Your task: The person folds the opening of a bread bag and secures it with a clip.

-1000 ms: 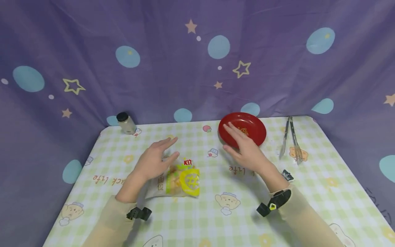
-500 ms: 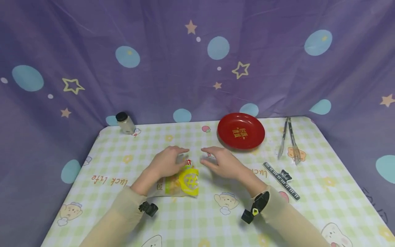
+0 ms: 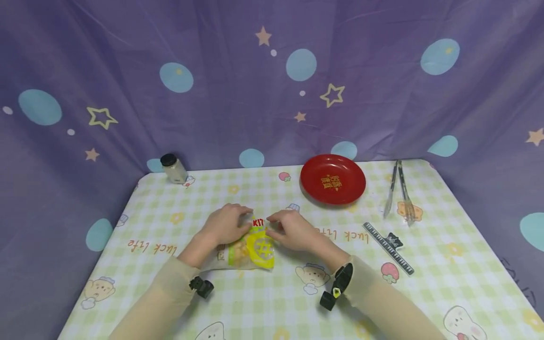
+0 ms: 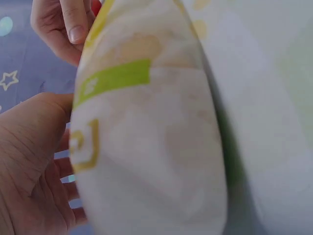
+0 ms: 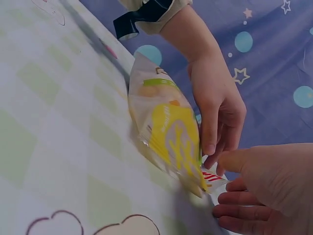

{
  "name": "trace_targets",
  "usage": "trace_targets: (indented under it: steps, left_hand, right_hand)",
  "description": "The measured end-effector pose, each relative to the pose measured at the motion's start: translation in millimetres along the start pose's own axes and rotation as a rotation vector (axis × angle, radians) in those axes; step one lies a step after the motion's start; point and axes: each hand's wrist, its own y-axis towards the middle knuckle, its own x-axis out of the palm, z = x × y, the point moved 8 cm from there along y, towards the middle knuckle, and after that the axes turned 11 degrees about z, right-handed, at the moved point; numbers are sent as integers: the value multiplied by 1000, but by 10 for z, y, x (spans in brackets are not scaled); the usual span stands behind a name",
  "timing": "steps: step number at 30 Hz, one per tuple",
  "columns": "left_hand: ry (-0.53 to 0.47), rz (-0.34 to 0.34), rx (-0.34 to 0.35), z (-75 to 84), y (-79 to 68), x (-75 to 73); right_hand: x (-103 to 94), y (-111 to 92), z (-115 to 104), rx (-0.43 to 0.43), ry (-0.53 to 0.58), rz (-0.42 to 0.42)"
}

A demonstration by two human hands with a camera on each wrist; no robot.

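A plastic food packet [image 3: 250, 252] with yellow and green print lies on the table, showing pale brown, bread-like contents. On its far edge is a white label with red "K17" writing [image 3: 258, 222]. My left hand [image 3: 225, 226] is at the packet's far left side, thumb along the edge and fingers loosely bent. From the right, my right hand [image 3: 293, 231] reaches to the labelled corner, thumb and fingers apart around it. In the right wrist view, both hands meet close to the label [image 5: 213, 181]. Whether the fingertips press the plastic is partly hidden.
A red plate [image 3: 333, 179] stands at the back right, with metal tongs [image 3: 399, 193] beyond it. A black and white ruler-like clip [image 3: 388, 248] lies to the right. At the back left is a black-lidded jar [image 3: 174, 169]. A purple curtain [image 3: 238, 94] hangs behind.
My right hand has swung left from over the red plate to the packet's corner, uncovering the clip. My left hand has moved slightly right and settled closer to the packet.
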Motion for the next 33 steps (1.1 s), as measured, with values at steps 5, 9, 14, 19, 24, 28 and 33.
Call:
trace_targets:
  steps: [5, 9, 14, 19, 24, 28, 33]
  left_hand:
    - [-31, 31, 20, -28, -7, -4]
    - [-49, 47, 26, -54, -22, 2]
    - [-75, 57, 48, -67, -33, 6]
    - [-96, 71, 74, -85, -40, -3]
    - [-125, 105, 125, -81, -55, -23]
    - [-140, 126, 150, -87, -64, -22]
    - [-157, 128, 126, -118, -67, -9]
  right_hand:
    - [31, 14, -15, -11, -17, -2]
    - [34, 21, -17, -2, -16, -13]
    - [49, 29, -14, -7, -8, -27]
    - [68, 28, -15, -22, -5, -47]
    - [82, 22, -8, -13, 0, -64]
    - [85, 19, -15, -14, 8, -73]
    - [102, 18, -27, -30, 19, -79]
